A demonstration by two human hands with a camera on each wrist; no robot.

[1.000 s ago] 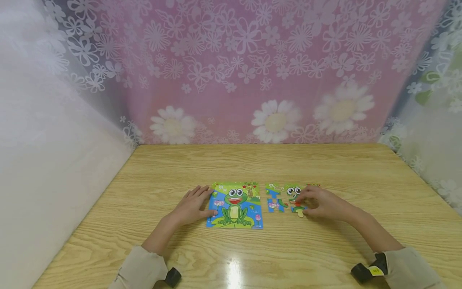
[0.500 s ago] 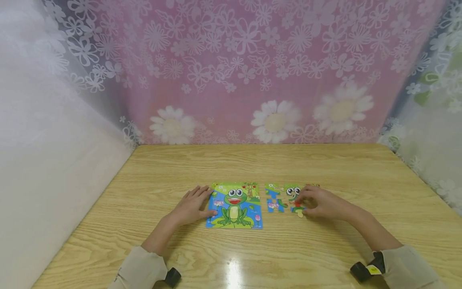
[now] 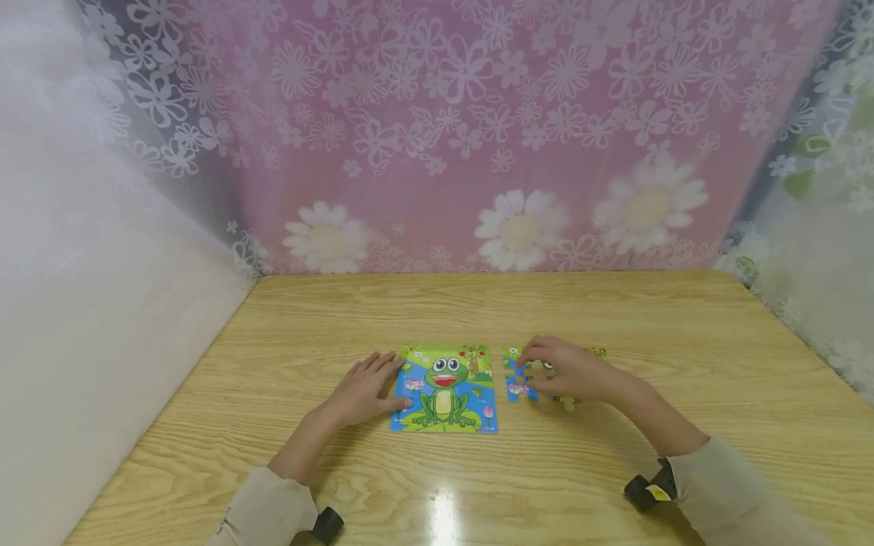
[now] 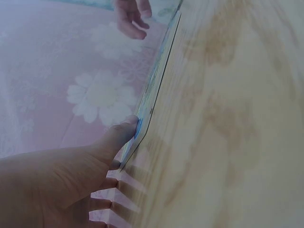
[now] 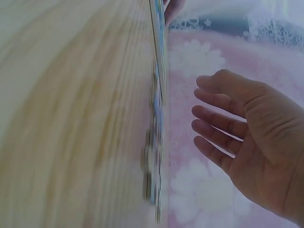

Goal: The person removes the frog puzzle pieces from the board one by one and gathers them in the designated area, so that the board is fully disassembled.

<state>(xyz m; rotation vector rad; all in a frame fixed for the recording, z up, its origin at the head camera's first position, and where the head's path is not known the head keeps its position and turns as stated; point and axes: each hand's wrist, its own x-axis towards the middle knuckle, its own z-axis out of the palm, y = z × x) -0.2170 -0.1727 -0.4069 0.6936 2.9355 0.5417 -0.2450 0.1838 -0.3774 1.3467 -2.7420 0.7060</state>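
A square frog picture board [image 3: 447,402] lies flat on the table. My left hand [image 3: 358,393] rests at its left edge, fingers extended and the thumb [image 4: 126,126] lying on the board's face. To the right of the board are several frog jigsaw pieces [image 3: 520,391], spread close together. Over them hovers my right hand [image 3: 576,370], its fingers loosely bent and nothing between them in the right wrist view. From that side the loose pieces [image 5: 154,156] show as a thin row along the tabletop, apart from the fingers. The hand hides the middle pieces from the head camera.
The wood-grain table [image 3: 437,311] ends at a pink flowered curtain [image 3: 423,152] at the back. A pale sheet [image 3: 102,303] hangs on the left, and a flowered one [image 3: 819,227] on the right. Dark wrist cameras [image 3: 328,525] sit at both sleeves.
My right hand has risen off the frog-face pieces and shifted left, now over the left-hand pieces. The left hand and the picture board have stayed put.
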